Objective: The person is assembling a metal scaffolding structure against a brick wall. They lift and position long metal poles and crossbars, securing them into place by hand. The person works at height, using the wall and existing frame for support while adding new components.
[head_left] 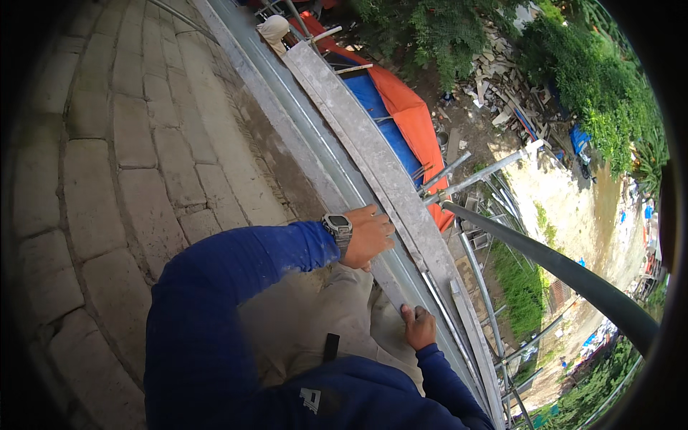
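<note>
A long grey metal gutter (331, 159) runs diagonally from the top of the view down past my legs. My left hand (368, 236), with a watch (337, 228) at the wrist, grips its near edge; the fingers bend over into the channel and the thumb is low on the near side. Lower down, my right hand (419, 327) is closed on the same edge, thumb on top and fingers partly hidden. Both my arms wear blue sleeves. Beside the gutter's outer side lies a long grey plank (365, 154).
A stone block wall (143, 158) fills the left. Scaffold poles (491, 168) and a thick dark pole (552, 265) stand outside the plank. Far below lie orange and blue tarpaulins (408, 115), rubble (494, 75) and trees (595, 93). A pale rounded thing (274, 30) sits near the gutter's far end.
</note>
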`<state>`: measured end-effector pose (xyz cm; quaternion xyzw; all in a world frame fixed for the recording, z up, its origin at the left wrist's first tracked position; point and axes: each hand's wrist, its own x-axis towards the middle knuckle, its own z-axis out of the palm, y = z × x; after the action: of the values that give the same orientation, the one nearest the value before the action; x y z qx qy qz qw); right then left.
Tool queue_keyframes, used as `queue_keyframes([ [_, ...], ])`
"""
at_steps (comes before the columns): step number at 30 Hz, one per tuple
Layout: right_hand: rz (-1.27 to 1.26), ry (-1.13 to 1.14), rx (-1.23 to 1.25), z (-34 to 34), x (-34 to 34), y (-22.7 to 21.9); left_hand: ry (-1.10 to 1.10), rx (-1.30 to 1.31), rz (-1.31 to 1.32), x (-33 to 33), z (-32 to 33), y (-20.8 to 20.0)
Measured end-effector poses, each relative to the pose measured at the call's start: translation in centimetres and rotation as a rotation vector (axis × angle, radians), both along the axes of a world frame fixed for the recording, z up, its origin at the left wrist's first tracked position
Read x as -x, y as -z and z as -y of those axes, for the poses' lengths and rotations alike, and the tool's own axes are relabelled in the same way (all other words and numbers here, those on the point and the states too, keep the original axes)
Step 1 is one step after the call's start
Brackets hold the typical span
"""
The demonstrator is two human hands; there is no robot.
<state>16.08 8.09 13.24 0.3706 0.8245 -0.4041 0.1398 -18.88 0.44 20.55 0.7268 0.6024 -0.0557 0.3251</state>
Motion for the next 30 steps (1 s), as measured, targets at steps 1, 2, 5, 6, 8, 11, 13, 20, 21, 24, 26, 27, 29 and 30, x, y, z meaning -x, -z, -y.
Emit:
queue_keyframes([
  [1,0.031,-0.006,-0.002,0.0,0.1,0.0,0.060,-0.001,0.048,-3.8,-0.3,1.4],
  [2,0.063,-0.023,0.000,-0.1,0.3,-0.2,0.028,0.025,0.113,-7.4,-0.4,2.7],
  [5,0.103,-0.048,0.003,0.1,0.0,-0.3,-0.089,0.091,0.171,-12.4,-0.6,6.3],
  [6,0.108,-0.051,0.009,0.0,-0.1,-0.2,-0.130,0.117,0.168,-13.4,-0.9,7.0],
  [8,0.105,-0.106,0.084,-0.6,0.0,-0.2,-0.127,0.093,0.169,-13.6,-0.7,7.1],
  [11,-0.051,-0.019,0.198,-1.2,-3.0,-1.0,-0.118,0.182,0.157,-13.4,-0.8,6.4],
  [13,-0.122,0.039,0.161,-2.4,-6.9,0.1,-0.133,0.230,0.127,-13.1,-0.6,6.5],
  [20,0.181,-0.044,0.046,-3.8,-32.6,3.9,-0.122,0.273,0.147,-13.3,0.3,8.0],
  [21,0.262,-0.039,0.017,-3.4,-33.4,4.0,-0.116,0.300,0.149,-13.3,0.0,7.6],
  [24,0.413,-0.022,-0.063,-2.9,-34.0,4.8,-0.124,0.244,0.187,-13.1,0.2,7.6],
  [26,0.405,-0.005,-0.099,-2.8,-34.1,4.8,-0.129,0.190,0.222,-12.6,0.2,7.8],
  [27,0.380,-0.001,-0.121,-2.8,-34.1,5.0,-0.129,0.180,0.232,-12.2,0.0,7.6],
  [29,0.331,0.004,-0.162,-2.9,-33.9,5.4,-0.132,0.177,0.237,-11.1,-0.4,7.2],
  [30,0.340,0.019,-0.144,-3.1,-33.3,5.7,-0.131,0.188,0.229,-10.1,-0.6,6.8],
])
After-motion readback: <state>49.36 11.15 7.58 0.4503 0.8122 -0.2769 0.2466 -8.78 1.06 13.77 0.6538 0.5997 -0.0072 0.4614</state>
